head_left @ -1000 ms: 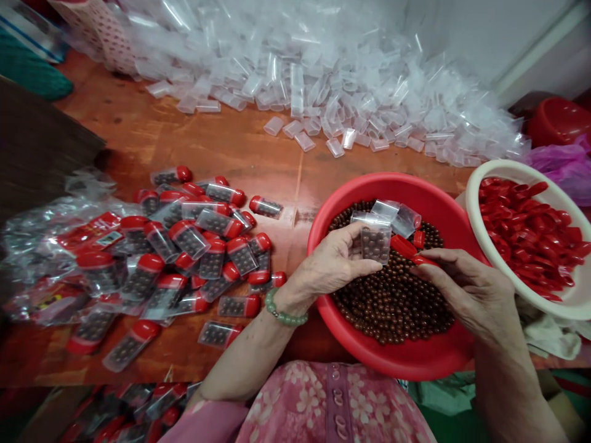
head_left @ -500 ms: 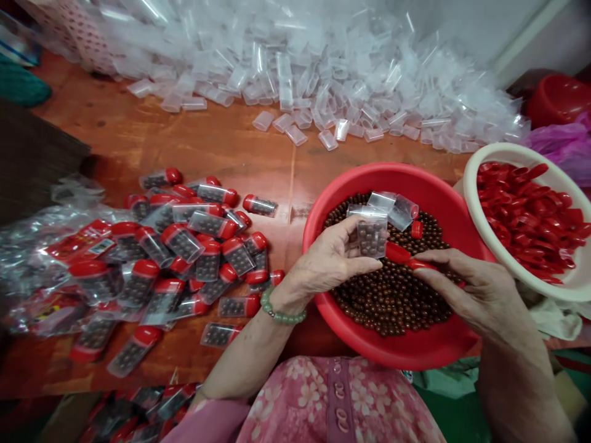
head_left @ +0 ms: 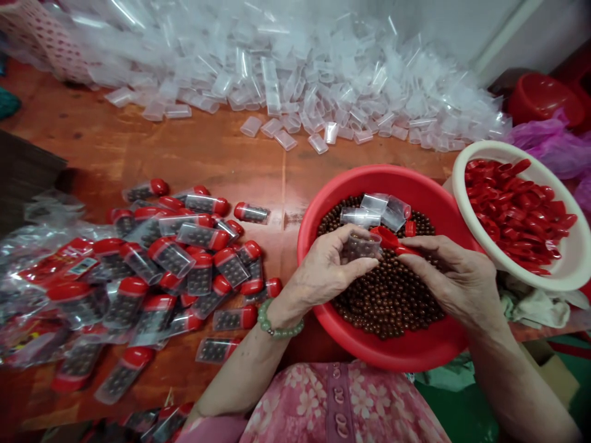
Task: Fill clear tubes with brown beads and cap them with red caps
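Observation:
Over the red basin (head_left: 323,307) of small brown balls (head_left: 392,301), my left hand (head_left: 325,267) is closed round a clear plastic tube (head_left: 361,246) partly filled with brown balls. My right hand (head_left: 450,277) pinches a red cap (head_left: 390,240) right beside the tube's open end. Two empty clear tubes (head_left: 383,212) and another red cap lie on the balls at the far side of the basin.
A white bowl (head_left: 466,203) of red caps stands to the right. A heap of empty clear tubes (head_left: 286,74) runs along the back of the wooden table. Filled, red-capped tubes (head_left: 184,258) are piled at left beside plastic bags (head_left: 50,271).
The tube in my left hand has tipped lower toward the balls, and my right hand has brought the red cap leftward up to its open end.

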`<state>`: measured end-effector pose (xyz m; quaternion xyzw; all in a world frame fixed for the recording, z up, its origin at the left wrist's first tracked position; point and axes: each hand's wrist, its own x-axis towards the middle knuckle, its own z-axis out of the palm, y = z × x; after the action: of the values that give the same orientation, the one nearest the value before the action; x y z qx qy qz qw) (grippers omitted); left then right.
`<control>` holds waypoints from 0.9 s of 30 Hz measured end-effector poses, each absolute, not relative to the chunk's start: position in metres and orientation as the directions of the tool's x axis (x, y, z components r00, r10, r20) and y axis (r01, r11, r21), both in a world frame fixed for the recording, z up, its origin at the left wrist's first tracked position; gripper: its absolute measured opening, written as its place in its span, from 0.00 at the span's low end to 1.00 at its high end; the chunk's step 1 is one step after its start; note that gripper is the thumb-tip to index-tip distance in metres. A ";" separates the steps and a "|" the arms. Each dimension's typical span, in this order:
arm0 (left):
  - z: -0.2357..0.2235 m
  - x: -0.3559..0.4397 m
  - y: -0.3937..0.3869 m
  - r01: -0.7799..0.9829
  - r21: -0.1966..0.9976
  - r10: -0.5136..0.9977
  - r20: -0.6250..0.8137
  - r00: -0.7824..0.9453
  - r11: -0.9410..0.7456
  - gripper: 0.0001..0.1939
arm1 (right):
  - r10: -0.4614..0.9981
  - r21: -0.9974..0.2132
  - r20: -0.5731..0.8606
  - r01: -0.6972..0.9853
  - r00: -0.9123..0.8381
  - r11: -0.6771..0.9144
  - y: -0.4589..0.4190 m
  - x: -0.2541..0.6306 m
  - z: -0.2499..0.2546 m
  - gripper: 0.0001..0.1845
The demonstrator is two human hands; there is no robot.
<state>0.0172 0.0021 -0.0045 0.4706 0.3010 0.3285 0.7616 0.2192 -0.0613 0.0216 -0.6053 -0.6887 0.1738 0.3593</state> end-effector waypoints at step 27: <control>-0.005 0.013 0.000 0.003 0.997 0.849 -0.069 0.525 0.079 0.21 | 0.969 -0.819 0.194 0.569 0.150 0.076 -0.060 0.214 0.023 0.07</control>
<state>0.0134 -0.0005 -0.0051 0.5929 0.3590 0.3299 0.6409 0.2139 -0.0596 0.0225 -0.6352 -0.6053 0.2420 0.4142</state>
